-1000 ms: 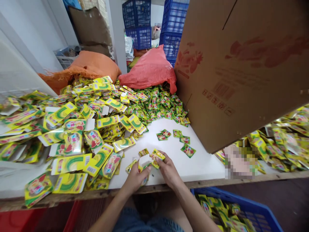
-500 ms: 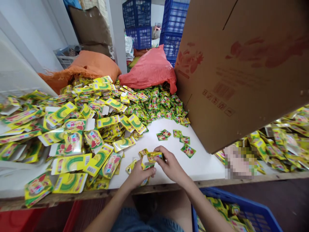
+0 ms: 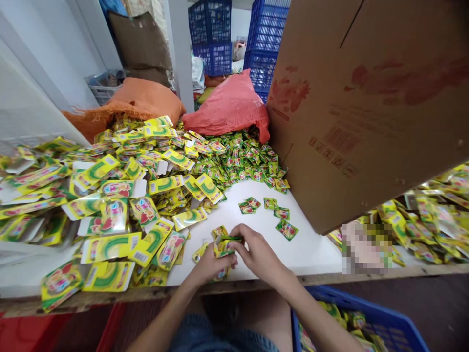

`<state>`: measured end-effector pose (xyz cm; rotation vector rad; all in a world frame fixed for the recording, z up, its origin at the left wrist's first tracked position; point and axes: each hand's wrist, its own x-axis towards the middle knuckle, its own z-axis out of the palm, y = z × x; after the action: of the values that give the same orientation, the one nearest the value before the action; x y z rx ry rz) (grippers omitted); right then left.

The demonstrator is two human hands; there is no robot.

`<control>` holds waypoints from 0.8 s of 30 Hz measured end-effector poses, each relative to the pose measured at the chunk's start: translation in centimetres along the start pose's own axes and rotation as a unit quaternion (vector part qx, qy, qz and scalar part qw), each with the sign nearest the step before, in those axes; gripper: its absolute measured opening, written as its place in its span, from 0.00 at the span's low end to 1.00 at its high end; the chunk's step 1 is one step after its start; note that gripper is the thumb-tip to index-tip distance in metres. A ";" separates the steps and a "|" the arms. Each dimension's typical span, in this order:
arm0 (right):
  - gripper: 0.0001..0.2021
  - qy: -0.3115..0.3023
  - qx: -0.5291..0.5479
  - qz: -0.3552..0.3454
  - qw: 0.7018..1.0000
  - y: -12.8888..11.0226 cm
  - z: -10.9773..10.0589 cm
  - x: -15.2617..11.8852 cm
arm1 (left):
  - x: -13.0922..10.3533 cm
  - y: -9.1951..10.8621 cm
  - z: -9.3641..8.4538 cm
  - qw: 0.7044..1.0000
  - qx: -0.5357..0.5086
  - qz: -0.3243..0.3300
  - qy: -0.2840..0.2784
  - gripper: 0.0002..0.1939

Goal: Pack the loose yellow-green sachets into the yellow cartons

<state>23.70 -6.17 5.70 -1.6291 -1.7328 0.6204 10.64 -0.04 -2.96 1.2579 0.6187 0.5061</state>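
Observation:
Near the front edge of the white table, my left hand grips a small yellow-green packet. My right hand pinches a green packet at its upper right side, and the two touch or overlap between my fingers. More small packets lie just behind and under my left hand. Flat yellow cartons with green arcs are heaped to the left. Loose green sachets lie behind my right hand, in front of a large pile of sachets.
A large cardboard box leans over the right side. Orange and red sacks lie at the back. Below the right edge stands a blue crate with packets. A pixelated patch covers part of the right pile.
My right hand has brought its packet left and down against the packet in my left hand. The view has shifted slightly.

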 end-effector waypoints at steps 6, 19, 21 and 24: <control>0.07 0.092 -0.057 -0.024 0.994 1.3 1.9 -1.1 | 0.2 -0.1 -0.1 0.994 0.087 0.028 0.055 0.14; 0.10 0.167 0.246 0.080 0.951 4.4 6.4 -3.2 | -2.4 0.2 -0.7 0.983 0.053 0.108 0.141 0.19; 0.09 0.181 0.234 0.077 0.952 4.3 6.6 -3.3 | -2.3 0.1 -0.9 0.982 0.079 0.110 0.135 0.15; 0.09 0.192 0.204 0.059 0.958 4.1 6.0 -3.4 | -2.2 0.2 -1.1 0.978 0.134 0.108 0.114 0.08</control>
<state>21.96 -8.46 -1.79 -1.4469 -1.1455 0.6201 8.31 -0.69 -2.64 1.5455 0.7665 0.7753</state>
